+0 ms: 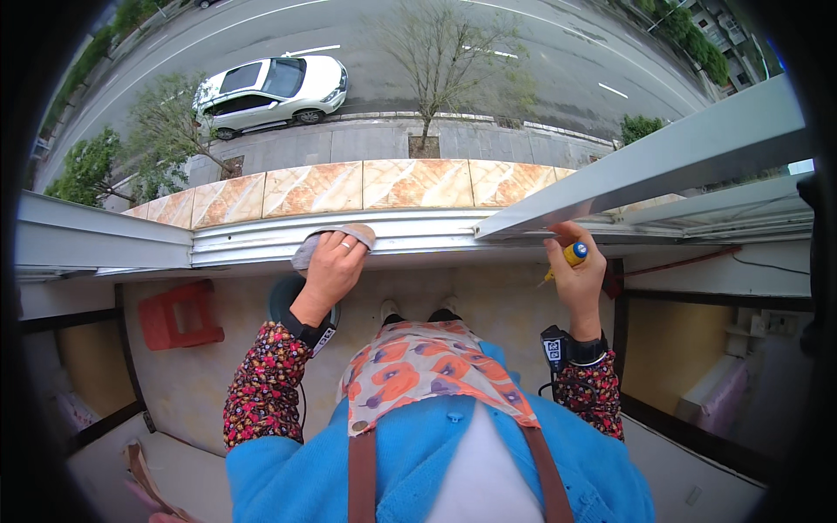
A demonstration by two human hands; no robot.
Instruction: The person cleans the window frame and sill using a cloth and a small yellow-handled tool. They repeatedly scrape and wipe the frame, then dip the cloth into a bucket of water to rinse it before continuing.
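Observation:
My left hand (pixel 335 269) grips a grey cloth (pixel 305 252) and presses it onto the white metal window track (pixel 418 230). A ring is on one of its fingers. In my right hand (pixel 584 287) is a screwdriver (pixel 575 254) with a yellow handle and a blue end, its thin shaft pointing down and left. The fingertips of that hand are close to the lower edge of a white window sash frame (pixel 641 160); whether they touch it cannot be told. Between the two hands the grooves of the track are exposed.
Beyond the track runs an outer tiled ledge (pixel 418 186), with a street and a parked white car (pixel 278 91) below. Another white frame (pixel 104 229) bounds the opening at left. A red plastic stool (pixel 149 323) and a dark bucket (pixel 281 297), partly behind my left arm, stand on the floor.

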